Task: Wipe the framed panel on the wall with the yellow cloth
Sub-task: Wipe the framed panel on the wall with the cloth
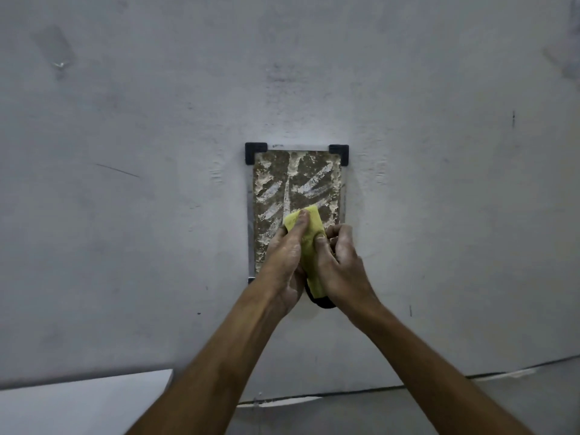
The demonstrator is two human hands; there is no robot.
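Note:
A small upright framed panel hangs on the grey wall, with black corner pieces at the top and a brown surface smeared with white streaks. The yellow cloth is folded into a long strip in front of the panel's lower half. My left hand grips the cloth from the left, fingers reaching up over it. My right hand holds it from the right, thumb pressed on the strip. Both hands hide the panel's lower right part. A dark object shows just under the cloth.
The plain grey wall fills the view, with small scuffs and marks. A white flat surface lies at the lower left. A thin dark cable runs along the wall's base at the lower right.

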